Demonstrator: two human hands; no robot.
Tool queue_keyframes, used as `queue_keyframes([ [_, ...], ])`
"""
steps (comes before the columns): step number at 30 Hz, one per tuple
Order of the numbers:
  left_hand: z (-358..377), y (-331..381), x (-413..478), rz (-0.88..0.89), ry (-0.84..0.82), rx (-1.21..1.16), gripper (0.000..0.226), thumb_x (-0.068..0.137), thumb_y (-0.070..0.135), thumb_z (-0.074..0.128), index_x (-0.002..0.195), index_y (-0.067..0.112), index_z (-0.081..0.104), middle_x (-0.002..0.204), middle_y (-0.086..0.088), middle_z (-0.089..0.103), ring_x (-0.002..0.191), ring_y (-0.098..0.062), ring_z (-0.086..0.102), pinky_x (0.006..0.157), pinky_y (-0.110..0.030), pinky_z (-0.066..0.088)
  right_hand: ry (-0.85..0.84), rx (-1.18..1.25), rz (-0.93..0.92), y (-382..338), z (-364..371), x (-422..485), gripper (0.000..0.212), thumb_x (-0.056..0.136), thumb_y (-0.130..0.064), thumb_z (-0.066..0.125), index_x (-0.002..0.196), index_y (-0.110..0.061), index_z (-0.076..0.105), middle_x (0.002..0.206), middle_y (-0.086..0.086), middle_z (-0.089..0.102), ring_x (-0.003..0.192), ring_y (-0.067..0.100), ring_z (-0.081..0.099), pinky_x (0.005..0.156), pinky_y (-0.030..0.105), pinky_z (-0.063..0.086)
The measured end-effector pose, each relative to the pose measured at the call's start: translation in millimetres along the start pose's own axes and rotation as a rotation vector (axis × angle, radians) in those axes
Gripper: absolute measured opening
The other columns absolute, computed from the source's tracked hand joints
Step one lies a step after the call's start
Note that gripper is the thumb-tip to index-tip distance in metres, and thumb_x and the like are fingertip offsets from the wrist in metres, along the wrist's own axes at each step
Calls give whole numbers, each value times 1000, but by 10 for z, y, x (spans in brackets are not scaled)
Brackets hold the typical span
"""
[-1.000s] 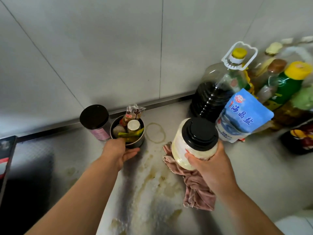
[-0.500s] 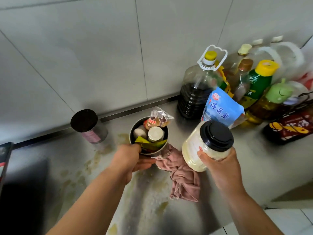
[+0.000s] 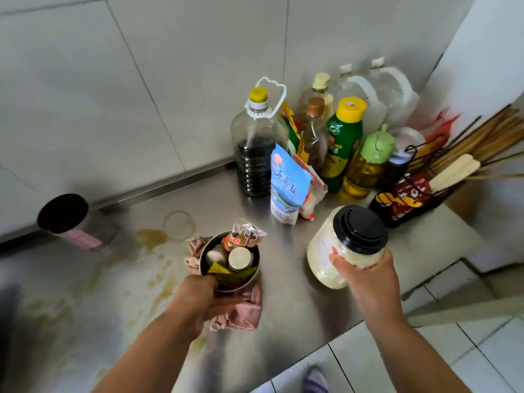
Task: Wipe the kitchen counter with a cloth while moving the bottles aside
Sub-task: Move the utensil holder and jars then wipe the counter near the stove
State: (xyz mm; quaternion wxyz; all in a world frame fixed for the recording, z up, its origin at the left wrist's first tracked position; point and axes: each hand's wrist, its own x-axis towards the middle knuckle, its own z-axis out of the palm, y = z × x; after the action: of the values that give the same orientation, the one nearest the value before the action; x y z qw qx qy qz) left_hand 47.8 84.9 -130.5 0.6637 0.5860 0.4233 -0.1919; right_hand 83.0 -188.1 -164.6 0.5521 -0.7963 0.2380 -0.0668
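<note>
My left hand (image 3: pixel 202 297) grips the near rim of a metal bowl (image 3: pixel 253 277) filled with small seasoning jars and packets, held over a pink cloth (image 3: pixel 243 314) that lies crumpled on the steel counter (image 3: pixel 286 316). My right hand (image 3: pixel 365 275) holds a large clear jar (image 3: pixel 329 251) with a black lid and pale contents, tilted above the counter's right part. A black-lidded jar (image 3: pixel 71 222) with a pink label stands at the back left. Brown stains and a ring mark (image 3: pixel 178 225) spot the counter.
Against the back wall at right stand a big dark-liquid bottle (image 3: pixel 255 154), a blue salt bag (image 3: pixel 287 185), a green bottle (image 3: pixel 343 143), oil bottles and white jugs (image 3: pixel 388 92). A black wire rack (image 3: pixel 411 194) with chopsticks sits at far right. The counter's front edge runs bottom right.
The left hand carried the metal bowl rightward and nearer, from beside the back-left jar to above the cloth. The right hand moved the big jar to the right.
</note>
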Motion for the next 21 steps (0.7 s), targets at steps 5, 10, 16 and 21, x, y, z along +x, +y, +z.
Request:
queue_keyframes([
  [5, 142, 82, -106, -1, 12, -52, 26, 89, -3, 30, 97, -3, 55, 76, -28, 71, 69, -39, 71, 48, -35, 58, 24, 54, -28, -42, -41, 560, 90, 55, -39, 88, 132, -26, 44, 120, -9, 61, 108, 16, 60, 91, 31, 45],
  [10, 303, 169, -220, 17, 17, -76, 30, 91, -3, 30, 108, -10, 53, 83, -34, 69, 77, -44, 70, 51, -38, 59, -27, 65, -72, -160, 217, 1026, 85, 55, -34, 89, 128, -26, 46, 120, -8, 61, 111, 20, 60, 92, 33, 46],
  [16, 323, 134, -274, -13, 45, -84, 32, 90, -3, 31, 113, -11, 52, 86, -34, 69, 78, -43, 70, 53, -38, 59, -152, 60, -130, -153, 462, 1364, 103, 55, -22, 92, 139, -20, 33, 129, -3, 53, 120, 20, 52, 98, 32, 41],
  [21, 268, 48, -203, -38, 98, -80, 32, 90, -3, 31, 113, -11, 51, 83, -30, 71, 73, -40, 71, 51, -36, 58, -202, -133, 28, 18, 406, 1337, 105, 62, -24, 90, 145, -5, 29, 145, 17, 44, 130, 31, 46, 106, 40, 40],
])
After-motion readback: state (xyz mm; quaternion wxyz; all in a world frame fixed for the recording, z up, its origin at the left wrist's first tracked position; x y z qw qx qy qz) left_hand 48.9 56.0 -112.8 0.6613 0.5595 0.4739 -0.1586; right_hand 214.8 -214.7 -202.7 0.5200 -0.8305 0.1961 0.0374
